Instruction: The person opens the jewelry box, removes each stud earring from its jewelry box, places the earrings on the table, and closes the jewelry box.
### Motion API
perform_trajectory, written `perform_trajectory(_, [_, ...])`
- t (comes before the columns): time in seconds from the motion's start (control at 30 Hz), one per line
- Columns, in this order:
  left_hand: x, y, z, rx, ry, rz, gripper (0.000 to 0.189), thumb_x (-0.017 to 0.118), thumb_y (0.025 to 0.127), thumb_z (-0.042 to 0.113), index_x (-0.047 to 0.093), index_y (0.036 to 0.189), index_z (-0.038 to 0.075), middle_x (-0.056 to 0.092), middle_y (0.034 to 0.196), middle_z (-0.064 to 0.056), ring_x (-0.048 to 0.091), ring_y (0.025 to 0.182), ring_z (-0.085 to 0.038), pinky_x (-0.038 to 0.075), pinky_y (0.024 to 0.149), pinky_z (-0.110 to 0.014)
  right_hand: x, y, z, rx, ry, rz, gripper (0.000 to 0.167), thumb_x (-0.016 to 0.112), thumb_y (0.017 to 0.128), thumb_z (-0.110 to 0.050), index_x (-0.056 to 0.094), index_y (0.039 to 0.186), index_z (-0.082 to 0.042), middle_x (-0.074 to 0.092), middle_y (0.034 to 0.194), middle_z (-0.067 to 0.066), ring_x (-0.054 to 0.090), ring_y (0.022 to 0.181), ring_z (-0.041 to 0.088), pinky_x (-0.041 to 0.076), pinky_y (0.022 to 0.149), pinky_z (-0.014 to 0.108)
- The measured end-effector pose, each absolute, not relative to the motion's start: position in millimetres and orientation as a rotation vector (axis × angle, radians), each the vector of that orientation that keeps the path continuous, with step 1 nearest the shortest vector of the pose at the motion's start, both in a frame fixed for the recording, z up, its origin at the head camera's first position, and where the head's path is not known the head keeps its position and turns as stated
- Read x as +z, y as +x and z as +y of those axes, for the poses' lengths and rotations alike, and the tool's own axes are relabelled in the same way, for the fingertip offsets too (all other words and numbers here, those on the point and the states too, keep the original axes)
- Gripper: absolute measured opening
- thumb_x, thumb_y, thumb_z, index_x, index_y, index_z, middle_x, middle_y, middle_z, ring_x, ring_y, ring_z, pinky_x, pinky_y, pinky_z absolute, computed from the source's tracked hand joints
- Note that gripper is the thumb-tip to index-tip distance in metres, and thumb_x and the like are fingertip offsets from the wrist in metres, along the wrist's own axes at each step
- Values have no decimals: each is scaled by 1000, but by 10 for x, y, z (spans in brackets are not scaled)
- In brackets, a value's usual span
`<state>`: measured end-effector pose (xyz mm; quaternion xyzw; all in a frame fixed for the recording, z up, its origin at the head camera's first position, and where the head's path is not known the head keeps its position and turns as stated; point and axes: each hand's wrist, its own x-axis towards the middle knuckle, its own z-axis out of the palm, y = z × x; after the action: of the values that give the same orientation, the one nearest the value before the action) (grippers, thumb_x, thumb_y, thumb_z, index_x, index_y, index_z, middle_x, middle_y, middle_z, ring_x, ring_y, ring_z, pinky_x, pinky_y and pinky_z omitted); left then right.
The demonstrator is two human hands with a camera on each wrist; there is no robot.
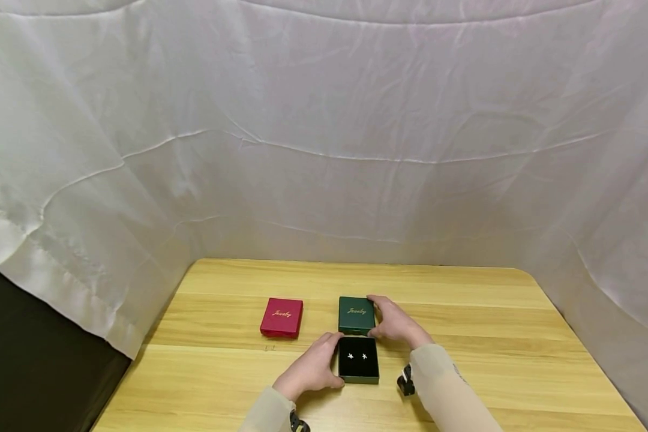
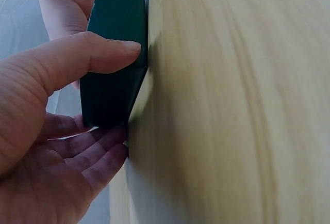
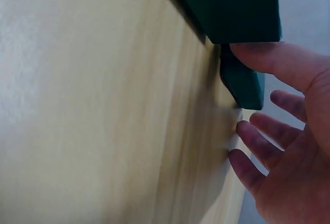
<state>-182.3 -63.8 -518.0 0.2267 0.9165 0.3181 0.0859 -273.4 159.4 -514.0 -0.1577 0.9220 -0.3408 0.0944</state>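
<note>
My left hand [image 1: 314, 365] grips the bottom of a green jewelry box [image 1: 359, 380] at its left side, thumb on the near wall and fingers at the far end. Inside, a black pad carries two small silvery star-shaped stud earrings [image 1: 351, 356]. Directly behind lies the green box lid [image 1: 356, 313], gold "Jewelry" lettering up. Around the lid's right edge is my right hand [image 1: 396, 323], its thumb at the near corner by the gap between lid and box. In the right wrist view, its relaxed fingers [image 3: 258, 144] spread just off the lid's far end.
A closed red jewelry box [image 1: 282, 318] with gold lettering stands left of the lid. Two tiny thin pieces [image 1: 270, 348] lie on the wooden table [image 1: 464, 300] in front of it. Pale curtains [image 1: 324, 150] hang behind and beside the table.
</note>
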Motion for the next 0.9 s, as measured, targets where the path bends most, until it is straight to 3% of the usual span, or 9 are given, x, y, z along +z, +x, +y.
perform_trajectory(0.3, [-5201,-1828,-634,945,670,2735,93,91,63,14,43,141,-4,54,130,-11,53,118,-24,44,103,-40,-5030,-2650,1678,-1064,-459,2693,90,84,72,-4,37,149,-3,41,145,26,48,124,44,40,102,57])
perform_trajectory(0.47, [-5196,-1830,-635,931,672,2743,93,91,63,15,43,141,-4,54,130,-13,53,119,-26,44,103,-41,-4936,-2548,1727,-1105,-459,2693,86,83,76,-5,38,149,-7,43,142,24,57,113,38,50,92,51])
perform_trajectory(0.7, [-5199,-1829,-642,941,660,2736,94,91,63,15,43,141,-4,54,130,-12,53,117,-25,44,102,-41,-4844,-2346,1744,-1178,-632,2612,55,78,82,-7,54,130,4,58,121,21,62,98,33,55,81,43])
perform_trajectory(0.9, [-5211,-1834,-641,965,653,2725,93,91,63,14,43,141,-3,54,130,-11,54,116,-23,45,102,-43,-4858,-2163,1732,-1108,-756,2624,30,79,82,-13,65,107,-5,62,113,10,61,98,30,53,81,47])
